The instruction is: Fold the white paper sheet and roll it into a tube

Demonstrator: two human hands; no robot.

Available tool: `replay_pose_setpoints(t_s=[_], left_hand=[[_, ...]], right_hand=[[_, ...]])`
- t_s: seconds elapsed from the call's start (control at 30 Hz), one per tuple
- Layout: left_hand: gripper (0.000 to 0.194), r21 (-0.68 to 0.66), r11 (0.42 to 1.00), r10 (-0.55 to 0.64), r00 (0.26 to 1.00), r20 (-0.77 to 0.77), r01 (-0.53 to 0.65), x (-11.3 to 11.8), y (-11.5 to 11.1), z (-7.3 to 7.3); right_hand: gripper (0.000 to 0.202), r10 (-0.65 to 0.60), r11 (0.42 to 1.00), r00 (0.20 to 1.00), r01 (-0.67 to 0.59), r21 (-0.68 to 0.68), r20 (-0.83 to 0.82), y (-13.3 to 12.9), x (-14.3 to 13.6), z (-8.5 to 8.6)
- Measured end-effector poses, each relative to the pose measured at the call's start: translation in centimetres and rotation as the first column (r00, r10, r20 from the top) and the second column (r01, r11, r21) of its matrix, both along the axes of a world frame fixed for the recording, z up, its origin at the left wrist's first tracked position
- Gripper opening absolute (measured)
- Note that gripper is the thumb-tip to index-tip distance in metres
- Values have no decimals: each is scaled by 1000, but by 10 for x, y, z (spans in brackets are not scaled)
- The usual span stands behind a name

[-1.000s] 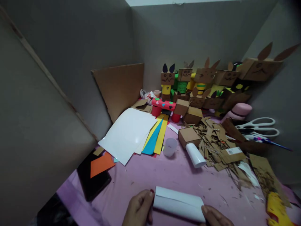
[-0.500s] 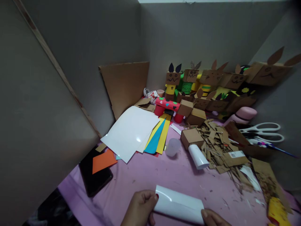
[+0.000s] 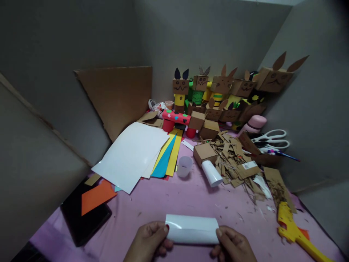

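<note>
Between my two hands a glossy white paper tube (image 3: pixel 192 229) is held level above the pink cloth, with a lengthwise seam or edge along it. My left hand (image 3: pixel 151 238) pinches its left end, thumb on top. At the other end, my right hand (image 3: pixel 231 242) grips with its thumb on the near face. Ahead lies a second white paper tube (image 3: pixel 212 174), touching a small cardboard box (image 3: pixel 205 153). A translucent plastic cup (image 3: pixel 184 166) stands left of that tube.
White sheets (image 3: pixel 131 153) overlap coloured paper at left; orange paper (image 3: pixel 98 196) rests on a black phone-like slab (image 3: pixel 81 222). Cardboard scraps (image 3: pixel 231 156), white-handled scissors (image 3: pixel 272 138) and a yellow glue gun (image 3: pixel 294 229) are at right. Cardboard animal figures (image 3: pixel 196 87) line the back wall.
The view has turned to the right, bringing more of the glue gun into sight. The held tube is now more level, and my right hand shows more fully.
</note>
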State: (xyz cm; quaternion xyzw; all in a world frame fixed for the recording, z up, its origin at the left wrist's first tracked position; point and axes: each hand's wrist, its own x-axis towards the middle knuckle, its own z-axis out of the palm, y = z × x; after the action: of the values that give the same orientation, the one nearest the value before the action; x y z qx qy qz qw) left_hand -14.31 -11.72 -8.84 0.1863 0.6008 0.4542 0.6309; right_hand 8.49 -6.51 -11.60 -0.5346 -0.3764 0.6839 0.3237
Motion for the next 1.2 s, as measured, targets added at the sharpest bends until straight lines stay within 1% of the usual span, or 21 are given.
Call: replay_pose_setpoints(t_s=[0.1, 0.27, 0.4, 0.53, 0.6, 0.7, 0.8, 0.97, 1.07, 1.2], left_hand=[[43, -25, 999, 28, 1000, 15, -27, -1, 0, -2], [41, -9, 1000, -3, 999, 46, 3, -3, 3, -3], [45, -43, 999, 17, 999, 41, -15, 0, 4, 1], [51, -76, 997, 31, 999, 7, -31, 5, 6, 6], [51, -85, 995, 41, 999, -23, -43, 6, 6, 8], [44, -62, 997, 42, 996, -83, -47, 7, 6, 8], [42, -30, 998, 58, 994, -88, -61, 9, 6, 7], [44, 12, 996, 85, 992, -98, -84, 10, 6, 3], [46, 32, 997, 69, 991, -116, -65, 9, 8, -1], [47, 54, 997, 55, 990, -130, -48, 8, 10, -6]], right_hand=[[50, 28, 999, 1000, -28, 21, 4, 2, 1, 0], [50, 42, 997, 999, -42, 68, 14, 3, 0, 3], [50, 46, 993, 999, -48, 105, 23, 4, 0, 4], [50, 46, 993, 998, -49, 111, 31, 4, 2, 4], [51, 46, 992, 998, -50, 117, 34, 4, 2, 4], [53, 45, 993, 998, -50, 104, 45, 3, 2, 4], [55, 49, 996, 997, -53, 68, 58, 3, 2, 4], [57, 71, 997, 995, -73, 22, 72, 5, 2, 4], [58, 101, 995, 990, -101, 2, 96, 7, 3, 4], [59, 100, 995, 984, -103, 13, 147, 8, 0, 4]])
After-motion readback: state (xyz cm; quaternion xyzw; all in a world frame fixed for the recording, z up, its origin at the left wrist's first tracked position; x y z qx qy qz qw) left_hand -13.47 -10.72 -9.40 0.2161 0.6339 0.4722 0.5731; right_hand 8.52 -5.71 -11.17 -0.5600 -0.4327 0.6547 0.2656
